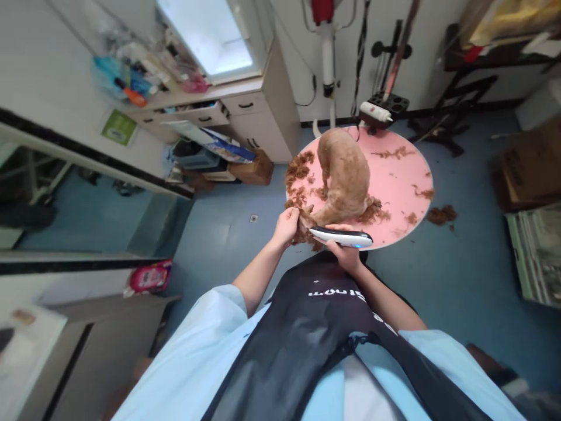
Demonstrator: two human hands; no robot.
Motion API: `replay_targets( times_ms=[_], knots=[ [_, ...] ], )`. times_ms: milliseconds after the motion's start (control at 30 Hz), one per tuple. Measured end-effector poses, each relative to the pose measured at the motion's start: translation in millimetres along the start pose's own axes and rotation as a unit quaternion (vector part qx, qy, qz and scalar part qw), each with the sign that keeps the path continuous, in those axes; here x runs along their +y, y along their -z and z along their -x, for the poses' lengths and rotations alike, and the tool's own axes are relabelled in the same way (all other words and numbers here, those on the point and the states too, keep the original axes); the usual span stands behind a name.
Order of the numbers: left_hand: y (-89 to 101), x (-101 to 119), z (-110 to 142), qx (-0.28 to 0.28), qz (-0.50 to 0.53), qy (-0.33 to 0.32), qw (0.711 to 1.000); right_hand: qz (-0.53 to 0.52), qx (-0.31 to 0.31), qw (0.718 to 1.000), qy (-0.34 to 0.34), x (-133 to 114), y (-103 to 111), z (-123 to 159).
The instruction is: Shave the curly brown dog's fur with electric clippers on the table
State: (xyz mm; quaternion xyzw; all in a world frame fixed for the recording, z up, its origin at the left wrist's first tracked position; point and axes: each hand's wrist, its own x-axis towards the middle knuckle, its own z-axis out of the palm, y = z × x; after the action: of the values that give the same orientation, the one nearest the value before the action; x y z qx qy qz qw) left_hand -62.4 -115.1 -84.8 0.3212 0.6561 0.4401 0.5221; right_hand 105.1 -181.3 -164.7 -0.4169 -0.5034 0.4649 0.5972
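Note:
A small brown dog (342, 175) sits on a round pink grooming table (403, 175), facing away from me. My left hand (287, 226) is closed around the dog's hind part, probably a leg or the tail, at the table's near edge. My right hand (346, 252) grips a white electric clipper (340, 236), held level with its head pointing left toward the dog's rear. Clumps of cut brown fur (299, 169) lie on the table around the dog.
More fur (441, 214) lies on the blue floor right of the table. A grooming arm stand (328, 64) rises behind it. A cabinet with open drawers (245, 117) and boxes stands at the left. Cardboard boxes (530, 169) sit at the right.

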Motion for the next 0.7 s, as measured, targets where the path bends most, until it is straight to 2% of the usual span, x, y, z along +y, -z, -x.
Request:
replay_targets(
  times_ms=[67,133,267,400,533,633,700],
  knots=[
    [-0.1,1,-4,-0.009,0.005,0.031,0.999,0.004,0.032,0.999,0.017,2,-20,12],
    [0.6,2,-6,-0.043,0.010,0.057,0.997,0.005,0.071,0.997,0.031,3,-39,23],
    [2.2,4,-12,-0.087,0.017,0.097,0.991,0.012,0.175,0.983,0.056,4,-64,34],
    [2.1,5,-19,-0.089,0.018,0.093,0.991,0.006,0.173,0.983,0.061,9,-77,36],
    [3.6,1,-28,-0.114,-0.014,0.097,0.989,-0.015,0.230,0.972,0.052,17,-86,35],
    [7.9,-4,-31,-0.132,-0.004,0.074,0.988,0.002,0.224,0.974,0.041,19,-93,36],
    [12.6,-8,-31,-0.150,-0.003,0.059,0.987,0.016,0.250,0.967,0.033,19,-97,38]
  ],
)
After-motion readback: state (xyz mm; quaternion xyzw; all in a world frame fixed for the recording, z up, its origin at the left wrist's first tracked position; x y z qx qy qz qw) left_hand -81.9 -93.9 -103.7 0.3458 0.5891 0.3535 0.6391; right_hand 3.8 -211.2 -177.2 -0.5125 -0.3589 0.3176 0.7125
